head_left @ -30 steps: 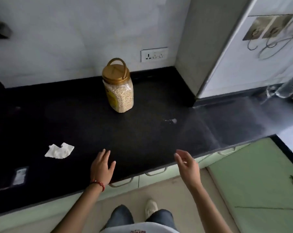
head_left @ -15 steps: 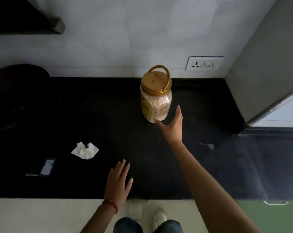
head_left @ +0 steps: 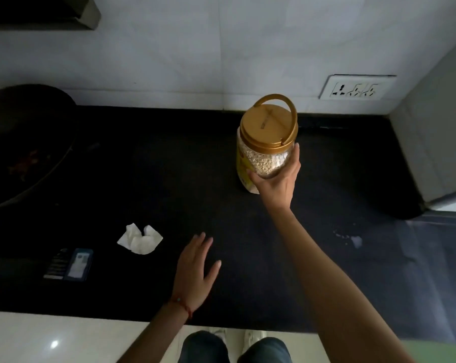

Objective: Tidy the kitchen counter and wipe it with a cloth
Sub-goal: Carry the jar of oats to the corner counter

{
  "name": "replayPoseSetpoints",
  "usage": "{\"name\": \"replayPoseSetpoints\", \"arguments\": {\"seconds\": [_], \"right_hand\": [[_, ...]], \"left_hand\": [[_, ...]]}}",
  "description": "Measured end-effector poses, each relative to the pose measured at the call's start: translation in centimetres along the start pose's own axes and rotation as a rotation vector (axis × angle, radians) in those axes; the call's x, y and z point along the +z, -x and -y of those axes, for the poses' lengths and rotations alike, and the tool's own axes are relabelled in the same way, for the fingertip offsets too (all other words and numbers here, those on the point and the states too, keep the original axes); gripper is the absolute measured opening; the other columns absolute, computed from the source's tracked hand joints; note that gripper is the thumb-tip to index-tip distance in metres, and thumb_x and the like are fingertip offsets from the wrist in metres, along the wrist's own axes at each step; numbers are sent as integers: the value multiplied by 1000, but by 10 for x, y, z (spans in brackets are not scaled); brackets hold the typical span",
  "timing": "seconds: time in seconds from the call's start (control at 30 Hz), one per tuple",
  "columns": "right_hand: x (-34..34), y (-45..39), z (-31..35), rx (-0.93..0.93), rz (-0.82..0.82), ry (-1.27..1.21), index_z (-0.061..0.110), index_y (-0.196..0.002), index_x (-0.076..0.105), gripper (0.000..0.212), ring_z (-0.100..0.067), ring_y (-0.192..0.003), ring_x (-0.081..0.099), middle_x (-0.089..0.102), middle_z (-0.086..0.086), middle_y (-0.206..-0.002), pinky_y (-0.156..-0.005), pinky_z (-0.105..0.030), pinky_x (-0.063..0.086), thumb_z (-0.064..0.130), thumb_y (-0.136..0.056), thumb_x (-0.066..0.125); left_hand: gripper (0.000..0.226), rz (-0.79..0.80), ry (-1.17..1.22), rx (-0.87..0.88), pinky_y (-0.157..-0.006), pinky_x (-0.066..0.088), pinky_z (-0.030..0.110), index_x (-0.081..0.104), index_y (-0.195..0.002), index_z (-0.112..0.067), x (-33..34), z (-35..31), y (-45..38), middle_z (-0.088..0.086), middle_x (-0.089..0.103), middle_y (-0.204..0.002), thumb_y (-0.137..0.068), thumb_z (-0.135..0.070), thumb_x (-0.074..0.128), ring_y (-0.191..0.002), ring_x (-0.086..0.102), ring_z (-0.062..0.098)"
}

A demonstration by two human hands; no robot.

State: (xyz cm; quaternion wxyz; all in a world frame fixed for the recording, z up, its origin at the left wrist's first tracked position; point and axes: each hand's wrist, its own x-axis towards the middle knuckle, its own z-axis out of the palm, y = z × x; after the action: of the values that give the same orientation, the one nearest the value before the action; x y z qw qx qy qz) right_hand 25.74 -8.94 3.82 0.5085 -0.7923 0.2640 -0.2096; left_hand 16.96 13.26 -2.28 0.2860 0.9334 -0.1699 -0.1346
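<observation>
A clear plastic jar (head_left: 263,155) of oats with a gold lid and carry handle stands upright on the black counter (head_left: 169,179), near the back wall. My right hand (head_left: 276,179) is wrapped around the jar's lower front, thumb on its left side and fingers on its right. My left hand (head_left: 198,268) hovers flat and open over the counter's front part, holding nothing. A crumpled white tissue (head_left: 140,239) lies to the left of my left hand.
A dark pan (head_left: 25,142) sits at the far left. A phone-like dark device (head_left: 72,264) lies near the front left edge. A small white spill (head_left: 352,239) marks the counter at right. A wall socket (head_left: 356,87) and a grey appliance side (head_left: 436,127) stand at the back right.
My right hand reached forward from the counter's edge and closed around the jar. My left hand stayed open near the front edge. The view shifted closer and leftward.
</observation>
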Motion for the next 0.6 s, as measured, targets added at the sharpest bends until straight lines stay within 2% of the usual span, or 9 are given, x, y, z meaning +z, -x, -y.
{"name": "replayPoseSetpoints", "arguments": {"seconds": [0.1, 0.17, 0.23, 0.3, 0.37, 0.43, 0.5, 0.57, 0.6], "right_hand": [[-5, -4, -1, -11, 15, 36, 26, -143, 2, 114, -13, -132, 25, 20, -5, -148, -100, -32, 32, 31, -62, 81], [-8, -6, -1, -16, 26, 33, 26, -143, 3, 113, -4, -126, 22, 20, -3, -148, -99, -29, 31, 30, -62, 81], [-10, -7, -1, -19, 28, 33, 26, -143, 5, 111, 1, -123, 21, 21, -1, -149, -98, -26, 31, 28, -62, 81], [-10, -7, -1, -23, 28, 38, 26, -143, 6, 111, 1, -123, 21, 22, -1, -149, -96, -24, 31, 29, -61, 82], [-9, -7, -1, -26, 31, 30, 27, -143, 6, 112, 1, -124, 22, 22, -1, -148, -94, -20, 30, 32, -59, 80], [-9, -8, -2, -20, 32, 18, 27, -143, 6, 112, -1, -125, 23, 22, -1, -148, -96, -23, 31, 30, -59, 80], [-9, -8, -3, -11, 41, 15, 30, -142, 5, 112, -3, -126, 24, 22, -1, -148, -97, -28, 33, 29, -60, 81], [-11, -6, -4, -14, 59, 13, 32, -142, 5, 112, -5, -128, 26, 23, -1, -148, -96, -29, 34, 39, -57, 79], [-13, -4, -5, -16, 75, 12, 33, -142, 5, 112, -7, -129, 28, 23, -1, -148, -96, -29, 35, 44, -56, 76]], "left_hand": [[55, -112, 243, -28, -111, 24, 30, 39, -135, -14, -31, -27, -64, 8, 35, -147, -87, -41, 48, -138, 26, 17], [47, -149, 431, -130, -109, 28, 31, 39, -135, -15, -50, -48, -116, 8, 36, -146, -91, -30, 47, -136, 32, 19], [45, -95, 667, -223, -109, 30, 35, 38, -136, -18, -65, -63, -165, 5, 37, -146, -93, -34, 40, -135, 34, 19], [46, -11, 797, -227, -110, 29, 39, 39, -135, -19, -72, -75, -205, 4, 39, -145, -94, -39, 34, -135, 35, 20], [48, 98, 875, -227, -110, 27, 43, 45, -132, -20, -72, -87, -231, 4, 42, -144, -94, -45, 29, -134, 36, 22], [49, 164, 961, -251, -111, 29, 45, 51, -127, -19, -67, -97, -246, 7, 48, -139, -94, -47, 29, -130, 41, 24], [51, 176, 995, -300, -111, 31, 47, 52, -125, -18, -61, -98, -252, 9, 50, -136, -90, -51, 35, -127, 44, 25], [52, 192, 986, -297, -110, 33, 47, 55, -120, -20, -58, -92, -250, 9, 51, -135, -85, -55, 38, -126, 45, 26], [44, 191, 981, -286, -110, 33, 47, 59, -113, -24, -59, -89, -245, 9, 52, -134, -87, -52, 38, -126, 46, 25]]}}
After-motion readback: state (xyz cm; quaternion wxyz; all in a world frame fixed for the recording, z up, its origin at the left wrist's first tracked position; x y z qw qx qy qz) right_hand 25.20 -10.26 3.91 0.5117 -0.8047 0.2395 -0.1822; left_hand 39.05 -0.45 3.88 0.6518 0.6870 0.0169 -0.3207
